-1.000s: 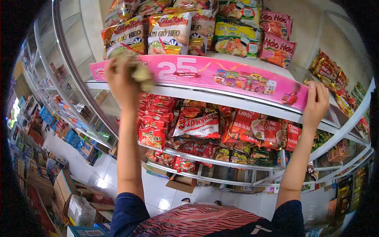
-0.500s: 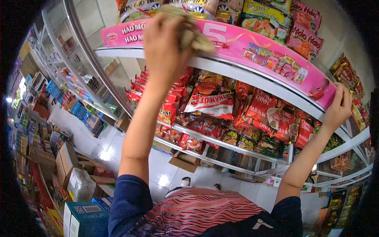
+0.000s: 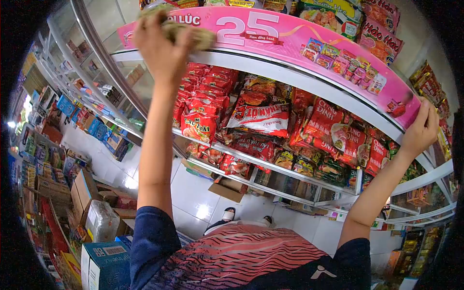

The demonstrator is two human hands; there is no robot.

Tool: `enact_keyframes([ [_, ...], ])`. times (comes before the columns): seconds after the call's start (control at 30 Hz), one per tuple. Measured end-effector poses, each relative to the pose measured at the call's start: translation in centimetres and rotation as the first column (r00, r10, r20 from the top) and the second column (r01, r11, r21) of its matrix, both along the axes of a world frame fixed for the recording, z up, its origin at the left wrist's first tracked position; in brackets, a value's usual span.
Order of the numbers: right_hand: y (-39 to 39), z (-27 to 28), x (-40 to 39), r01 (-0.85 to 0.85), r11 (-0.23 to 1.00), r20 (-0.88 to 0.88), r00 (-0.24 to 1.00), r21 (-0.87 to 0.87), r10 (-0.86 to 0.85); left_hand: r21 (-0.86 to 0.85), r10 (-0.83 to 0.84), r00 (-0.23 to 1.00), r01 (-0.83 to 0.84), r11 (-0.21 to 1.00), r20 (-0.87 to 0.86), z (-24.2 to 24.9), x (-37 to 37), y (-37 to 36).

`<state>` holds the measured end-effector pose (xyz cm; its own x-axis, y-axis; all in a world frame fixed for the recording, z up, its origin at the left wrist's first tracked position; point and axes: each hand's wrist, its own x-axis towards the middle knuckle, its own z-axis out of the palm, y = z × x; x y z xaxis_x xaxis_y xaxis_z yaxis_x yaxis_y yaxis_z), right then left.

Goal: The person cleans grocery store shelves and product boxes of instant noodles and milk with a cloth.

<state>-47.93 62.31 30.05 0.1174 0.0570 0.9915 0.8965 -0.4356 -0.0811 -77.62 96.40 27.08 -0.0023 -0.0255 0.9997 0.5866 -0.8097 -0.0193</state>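
Observation:
My left hand point(image 3: 162, 50) is closed round a crumpled greenish-beige cloth point(image 3: 197, 37) and presses it against the left part of the pink shelf banner point(image 3: 295, 36). The banner is printed with a large 25 and small product pictures, and it curves along the front of the upper shelf. At its far right end, my right hand point(image 3: 423, 126) grips the edge with its fingers bent over the top. Just below the banner runs the white shelf edge point(image 3: 270, 66).
Red noodle packets point(image 3: 200, 125) and other noodle bags point(image 3: 261, 113) fill the shelf below. More bags point(image 3: 333, 19) stand behind the banner. Cardboard boxes point(image 3: 82, 193) and a blue carton point(image 3: 108, 263) are at the lower left. An open cardboard box point(image 3: 227, 189) lies on the tiled floor.
My left hand has slid left along the banner with the cloth, uncovering the number 25. My right hand keeps its hold at the right end. The view has shifted slightly.

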Motion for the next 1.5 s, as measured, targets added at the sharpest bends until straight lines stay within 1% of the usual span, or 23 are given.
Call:
enact_keyframes([
  [0.1, -0.1, -0.1, -0.1, -0.032, 0.999, -0.013, 0.999, 0.014, 0.032, 0.101, -0.033, 0.991, 0.046, 0.994, -0.133, 0.3, 2.6, -4.3],
  [0.2, -0.2, -0.2, 0.0, -0.082, 0.996, -0.018, 0.996, 0.043, 0.083, 0.12, 0.004, 0.987, 0.015, 0.993, -0.158, 0.6, 0.7, -1.0],
  [0.27, -0.3, -0.1, -0.1, -0.105, 0.993, -0.014, 0.994, 0.052, 0.106, -0.047, -0.078, 0.987, 0.072, 0.996, -0.139, 0.5, -2.4, 2.1],
  [0.3, -0.3, 0.0, -0.2, -0.09, 0.995, -0.016, 0.996, 0.054, 0.091, -0.254, -0.236, 0.969, 0.246, 0.935, 0.068, 0.8, -3.6, 2.5],
  [0.33, -0.3, 0.1, -0.3, -0.087, 0.995, 0.001, 0.996, 0.04, 0.087, -0.15, 0.101, 0.992, -0.089, 0.985, 0.08, 0.9, -5.4, 4.9],
  [0.37, -0.2, 0.1, -0.5, -0.082, 0.996, 0.016, 0.997, 0.026, 0.082, -0.222, -0.18, 0.971, 0.213, 0.951, 0.16, 1.2, -6.6, 6.2],
  [0.43, 0.1, 0.0, -0.7, -0.112, 0.991, 0.028, 0.993, 0.076, 0.111, -0.169, -0.309, 0.937, 0.336, 0.927, 0.164, 1.0, -7.3, 7.2],
  [0.5, 0.2, -0.1, -0.3, -0.112, 0.988, 0.057, 0.993, 0.107, 0.107, -0.147, -0.074, 0.981, 0.101, 0.984, 0.178, 0.5, -6.2, 6.5],
  [0.53, 0.2, -0.2, -0.2, -0.098, 0.99, 0.058, 0.994, 0.104, 0.092, -0.149, -0.088, 0.98, 0.116, 0.982, 0.18, 0.4, -5.3, 6.0],
  [0.6, 0.2, -0.3, -0.1, -0.114, 0.983, 0.045, 0.993, 0.141, 0.108, -0.021, 0.116, 0.961, -0.114, 0.993, 0.251, 0.0, -3.1, 4.6],
  [0.63, 0.1, -0.2, -0.1, -0.097, 0.985, 0.045, 0.995, 0.139, 0.091, -0.086, 0.083, 0.972, -0.065, 0.994, 0.22, 0.0, -1.8, 2.7],
  [0.73, 0.1, 0.0, -0.1, -0.112, 0.988, 0.099, 0.99, 0.102, 0.102, 0.047, -0.096, 0.995, 0.094, 0.994, 0.041, 0.3, 2.8, -3.5],
  [0.83, -0.2, 0.5, 0.1, 0.001, 0.995, 0.233, 0.972, -0.103, 0.023, 0.086, -0.246, 0.967, 0.252, 0.964, -0.07, -0.4, 7.6, -10.1],
  [0.87, -0.7, 0.4, 0.3, 0.004, 0.994, 0.235, 0.972, -0.112, 0.023, -0.004, -0.319, 0.942, 0.321, 0.947, -0.101, -0.3, 8.9, -12.4],
  [0.97, -0.3, 0.6, -2.7, 0.014, 0.999, 0.228, 0.974, -0.047, -0.003, -0.02, -0.409, 0.9, 0.411, 0.912, -0.154, -0.6, 9.5, -13.0],
  [1.1, -0.7, -7.6, -1.9, -0.202, 0.95, 0.278, 0.951, 0.239, 0.132, 0.02, -0.589, 0.808, 0.59, 0.807, -0.025, -4.5, 8.1, -13.1],
  [1.17, -1.6, -13.8, -3.0, -0.289, 0.954, 0.113, 0.949, -0.076, 0.296, -0.022, -0.553, 0.813, 0.558, 0.829, -0.182, -8.7, 7.4, -13.1],
  [1.23, -2.1, -21.4, -4.2, -0.45, 0.869, -0.2, 0.889, -0.207, 0.413, -0.306, -0.606, 0.685, 0.523, 0.795, -0.403, -14.4, 6.2, -13.0],
  [1.3, -4.2, -26.4, -5.3, -0.483, 0.761, -0.354, 0.867, -0.432, 0.349, -0.496, -0.589, 0.589, 0.336, 0.801, -0.553, -20.9, 3.8, -12.9],
  [1.33, -4.8, -28.5, -5.2, -0.473, 0.767, -0.355, 0.872, -0.434, 0.337, -0.574, -0.604, 0.557, 0.256, 0.777, -0.569, -22.4, 2.8, -13.2],
  [1.37, -5.2, -30.5, -5.3, -0.424, 0.753, -0.435, 0.877, -0.503, 0.203, -0.643, -0.619, 0.521, 0.165, 0.748, -0.587, -23.6, 2.0, -13.4],
  [1.4, -5.6, -32.1, -5.3, -0.384, 0.726, -0.5, 0.864, -0.57, 0.064, -0.644, -0.625, 0.51, 0.168, 0.747, -0.592, -25.2, 1.3, -13.0],
  [1.5, -6.4, -34.8, -4.9, -0.313, 0.721, -0.481, 0.876, -0.618, -0.031, -0.649, -0.573, 0.569, 0.089, 0.756, -0.59, -29.5, 1.9, -11.8],
])
